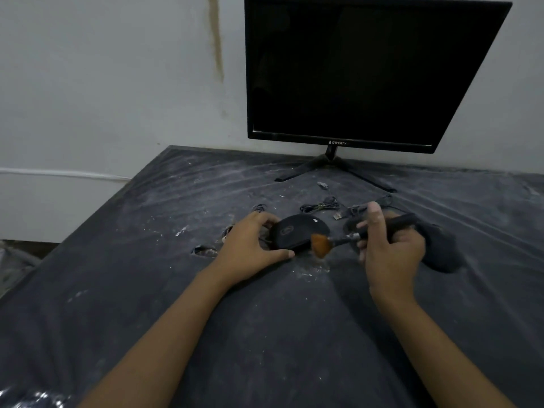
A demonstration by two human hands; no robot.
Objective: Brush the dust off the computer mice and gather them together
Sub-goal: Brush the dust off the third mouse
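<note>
Looking down, I saw a table [141,304] covered in a dark, shiny sheet. The sheet was wrinkled and had white dust and little white bits all over it. Behind the table was a pale wall [103,83] with a long brown stain [216,39] running down it. A black monitor [353,69] stood at the back of the table on thin legs, and its screen was dark. Some thin cables [319,207] lay in loose loops in front of it, with a small plug [338,215] next to them.

My left hand [253,245] held a black mouse [297,231] near the middle of the table. My fingers were on its far side and my thumb was on its near side, so I pinched it between them. The mouse lay flat, and its long side ran from left to right. I could not tell which end was its front.

My right hand [391,251] was curled round the black handle of a brush [347,237]. The brush ran from low on the left to high on the right. Its orange bristles [321,245] pointed left and touched the near right edge of the mouse. The back end of the handle pointed up and away to the right.

Another dark mouse [441,251] lay just behind my right hand, partly hidden by it.
</note>
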